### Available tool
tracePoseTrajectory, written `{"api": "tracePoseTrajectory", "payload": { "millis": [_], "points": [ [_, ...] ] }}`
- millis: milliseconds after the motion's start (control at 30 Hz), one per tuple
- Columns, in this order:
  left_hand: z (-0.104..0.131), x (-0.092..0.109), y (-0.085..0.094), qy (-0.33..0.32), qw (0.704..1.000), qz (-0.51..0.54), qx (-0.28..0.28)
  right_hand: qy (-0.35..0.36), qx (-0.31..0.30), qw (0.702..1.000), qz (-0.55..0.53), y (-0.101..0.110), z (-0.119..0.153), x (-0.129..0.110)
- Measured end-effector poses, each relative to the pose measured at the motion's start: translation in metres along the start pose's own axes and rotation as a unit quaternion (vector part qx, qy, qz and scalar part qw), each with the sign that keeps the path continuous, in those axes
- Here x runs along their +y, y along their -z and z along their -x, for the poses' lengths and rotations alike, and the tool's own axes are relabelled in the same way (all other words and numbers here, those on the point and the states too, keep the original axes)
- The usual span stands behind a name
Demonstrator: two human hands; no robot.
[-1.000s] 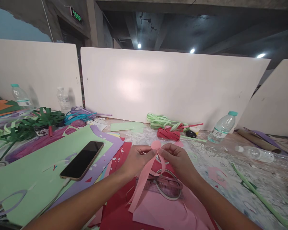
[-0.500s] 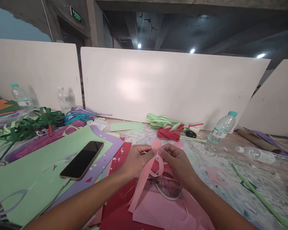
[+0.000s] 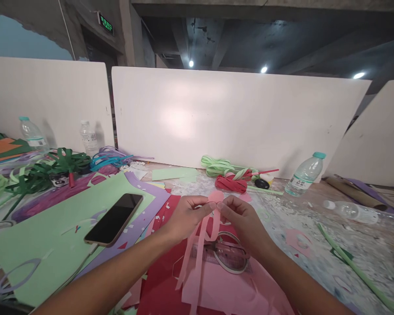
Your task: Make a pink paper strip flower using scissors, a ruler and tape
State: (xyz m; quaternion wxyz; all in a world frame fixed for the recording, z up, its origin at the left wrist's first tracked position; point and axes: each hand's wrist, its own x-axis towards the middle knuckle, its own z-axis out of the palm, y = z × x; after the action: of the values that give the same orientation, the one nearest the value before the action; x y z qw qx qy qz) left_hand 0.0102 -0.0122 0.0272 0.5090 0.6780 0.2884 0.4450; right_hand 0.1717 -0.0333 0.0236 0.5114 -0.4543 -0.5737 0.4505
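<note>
Both of my hands meet at a small pink paper circle (image 3: 216, 196) with long pink paper strips (image 3: 199, 262) hanging below it. My left hand (image 3: 189, 215) pinches its lower left edge between thumb and fingers. On the other side my right hand (image 3: 244, 218) pinches the lower right edge, thumb close to the other thumb. One strip forms a loop under the hands. Beneath them lie a roll of tape (image 3: 231, 264), a clear ruler partly covered, and pink paper sheets (image 3: 223, 288) on red paper (image 3: 157, 280).
Left of my arms, a phone (image 3: 114, 218) rests on light green paper (image 3: 46, 227). Green and red strip bundles (image 3: 231, 183) lie ahead, near an upright bottle (image 3: 305, 175). Another bottle (image 3: 351, 211) lies on its side. A white partition (image 3: 236, 118) stands behind.
The hanging pink strips have shifted; one now drops straighter and lower, apart from the other. Both hands stay pinched at the pink circle, almost in place.
</note>
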Motion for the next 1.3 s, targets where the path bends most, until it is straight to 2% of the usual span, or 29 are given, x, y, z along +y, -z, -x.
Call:
{"api": "tracePoseTrajectory", "payload": {
  "millis": [167, 300, 400, 467, 500, 567, 667, 767, 833, 933, 1000, 1033, 1167, 1300],
  "points": [
    [0.000, 0.000, 0.003, 0.007, 1.000, 0.008, 0.017, 0.006, -0.031, 1.000, -0.003, 0.001, 0.001, -0.011],
    [0.000, -0.003, 0.002, 0.028, 0.999, 0.017, 0.021, 0.023, -0.029, 0.998, 0.047, 0.007, 0.000, -0.017],
    [-0.002, -0.003, 0.004, 0.055, 0.997, 0.033, 0.050, 0.057, 0.020, 0.993, 0.106, 0.025, -0.008, -0.015],
    [-0.005, 0.006, 0.010, 0.061, 0.994, 0.063, 0.067, 0.074, 0.051, 0.982, 0.163, 0.042, -0.018, -0.009],
    [-0.007, 0.013, 0.015, 0.058, 0.992, 0.084, 0.071, 0.070, 0.044, 0.976, 0.201, 0.051, -0.024, -0.005],
    [-0.009, 0.033, 0.031, 0.044, 0.989, 0.122, 0.070, 0.061, -0.019, 0.953, 0.297, 0.066, -0.035, 0.007],
    [-0.008, 0.068, 0.061, 0.027, 0.989, 0.138, 0.045, 0.053, -0.111, 0.895, 0.428, 0.077, -0.049, 0.025],
    [-0.003, 0.092, 0.085, 0.030, 0.997, 0.067, 0.019, 0.046, -0.160, 0.847, 0.506, 0.075, -0.058, 0.038],
    [0.000, 0.097, 0.091, 0.051, 0.998, 0.008, -0.037, 0.050, -0.178, 0.833, 0.521, 0.069, -0.064, 0.042],
    [0.001, 0.086, 0.084, 0.091, 0.982, -0.063, -0.151, 0.062, -0.194, 0.823, 0.531, 0.060, -0.073, 0.043],
    [-0.002, 0.070, 0.073, 0.129, 0.968, -0.088, -0.194, 0.064, -0.190, 0.816, 0.542, 0.055, -0.077, 0.043],
    [-0.003, 0.060, 0.067, 0.146, 0.965, -0.090, -0.199, 0.064, -0.184, 0.813, 0.548, 0.054, -0.078, 0.044],
    [-0.005, 0.021, 0.050, 0.176, 0.969, -0.081, -0.155, 0.056, -0.169, 0.807, 0.564, 0.053, -0.082, 0.046],
    [-0.002, 0.001, 0.044, 0.193, 0.973, -0.068, -0.108, 0.047, -0.157, 0.814, 0.557, 0.053, -0.082, 0.046]
  ]
}}
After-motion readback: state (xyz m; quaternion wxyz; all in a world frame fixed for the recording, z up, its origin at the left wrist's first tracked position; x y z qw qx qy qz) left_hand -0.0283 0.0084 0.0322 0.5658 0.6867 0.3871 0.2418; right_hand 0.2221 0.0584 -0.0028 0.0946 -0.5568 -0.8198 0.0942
